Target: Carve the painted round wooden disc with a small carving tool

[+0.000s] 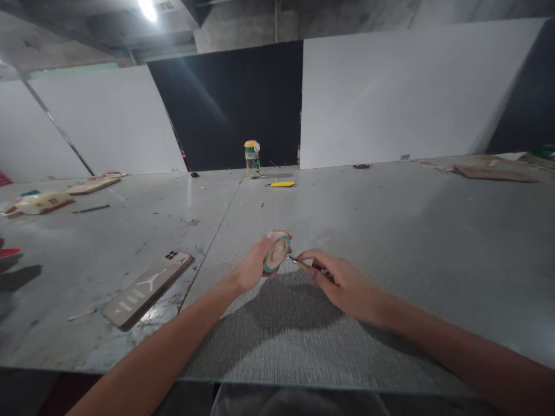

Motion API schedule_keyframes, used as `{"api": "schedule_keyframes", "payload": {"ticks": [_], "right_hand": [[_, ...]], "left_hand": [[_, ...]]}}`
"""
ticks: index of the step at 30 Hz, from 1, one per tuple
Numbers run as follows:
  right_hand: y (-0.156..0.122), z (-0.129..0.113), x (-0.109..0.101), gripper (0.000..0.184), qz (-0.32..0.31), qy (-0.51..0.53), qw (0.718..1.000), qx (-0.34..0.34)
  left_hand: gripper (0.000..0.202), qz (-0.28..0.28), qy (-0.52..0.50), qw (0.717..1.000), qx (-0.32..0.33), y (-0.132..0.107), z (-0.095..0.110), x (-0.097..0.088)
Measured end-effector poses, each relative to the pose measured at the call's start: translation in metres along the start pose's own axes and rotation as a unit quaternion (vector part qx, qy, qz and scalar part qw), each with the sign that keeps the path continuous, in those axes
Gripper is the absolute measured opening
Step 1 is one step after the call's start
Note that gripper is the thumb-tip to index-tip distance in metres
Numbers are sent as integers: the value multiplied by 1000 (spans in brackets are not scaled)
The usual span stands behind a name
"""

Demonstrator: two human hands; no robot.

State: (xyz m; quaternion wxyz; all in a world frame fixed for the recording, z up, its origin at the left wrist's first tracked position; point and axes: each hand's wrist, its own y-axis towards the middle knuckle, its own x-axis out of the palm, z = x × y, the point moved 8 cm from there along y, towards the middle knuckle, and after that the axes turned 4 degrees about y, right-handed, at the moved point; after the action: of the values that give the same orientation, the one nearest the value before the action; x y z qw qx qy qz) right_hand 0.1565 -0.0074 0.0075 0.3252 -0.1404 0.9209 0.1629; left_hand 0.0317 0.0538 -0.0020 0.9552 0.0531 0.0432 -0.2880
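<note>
My left hand (254,266) is closed around a small round disc (276,254) with a green rim and a tan face, held upright just above the grey table (390,231). My right hand (342,283) pinches a thin tool (298,263) whose metal tip points at the disc's edge, touching it or nearly so. Both hands hover over the table's near middle.
A phone in a tan case (145,287) lies face down to the left. Farther back stand a bottle with a yellow cap (252,158) and a yellow utility knife (281,184). Wooden pieces (93,185) lie far left, cardboard (494,172) far right. White panels (390,98) stand behind.
</note>
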Motion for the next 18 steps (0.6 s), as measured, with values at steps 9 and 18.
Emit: {"api": "schedule_keyframes", "payload": {"ticks": [9, 18], "right_hand": [[0, -4, 0, 25, -2, -20, 1000, 3], [-1, -4, 0, 24, -4, -14, 1000, 3]], "left_hand": [[58, -12, 23, 999, 28, -1, 2, 4], [58, -7, 33, 999, 38, 0, 2, 4]]}}
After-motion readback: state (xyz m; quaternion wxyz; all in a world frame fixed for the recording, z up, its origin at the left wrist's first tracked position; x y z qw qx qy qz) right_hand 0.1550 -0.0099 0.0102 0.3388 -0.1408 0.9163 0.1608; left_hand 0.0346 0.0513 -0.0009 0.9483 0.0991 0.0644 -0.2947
